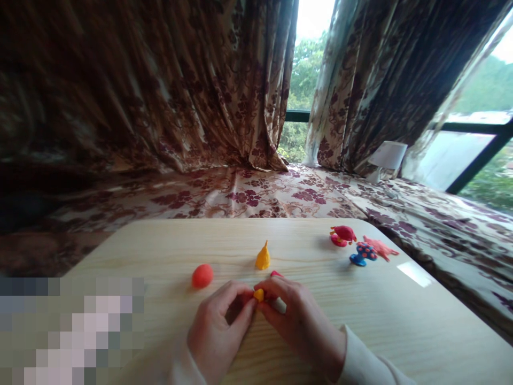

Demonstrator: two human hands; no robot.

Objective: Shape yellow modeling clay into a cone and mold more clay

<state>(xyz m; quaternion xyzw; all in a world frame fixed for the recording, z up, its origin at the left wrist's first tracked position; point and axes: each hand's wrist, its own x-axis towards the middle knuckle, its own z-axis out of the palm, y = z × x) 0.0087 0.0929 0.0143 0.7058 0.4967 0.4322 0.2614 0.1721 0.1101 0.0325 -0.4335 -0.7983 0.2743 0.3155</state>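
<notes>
A small lump of yellow modelling clay (259,295) sits between the fingertips of both hands, low over the table. My left hand (222,321) pinches it from the left with thumb and index finger. From the other side, my right hand (298,315) presses it between thumb and fingers. Just beyond the hands stands a yellow clay cone (263,258) drawn up to a thin tip. An orange-red clay ball (202,276) lies to the left of it. Behind my right fingers a bit of pink clay (276,274) peeks out, mostly hidden.
Toward the right of the pale wooden table (168,240) are a red clay figure on a round base (343,235), a blue mushroom-like piece with pink dots (364,253) and a flat pink piece (380,247). A white lamp (388,155) stands beyond, by the curtains.
</notes>
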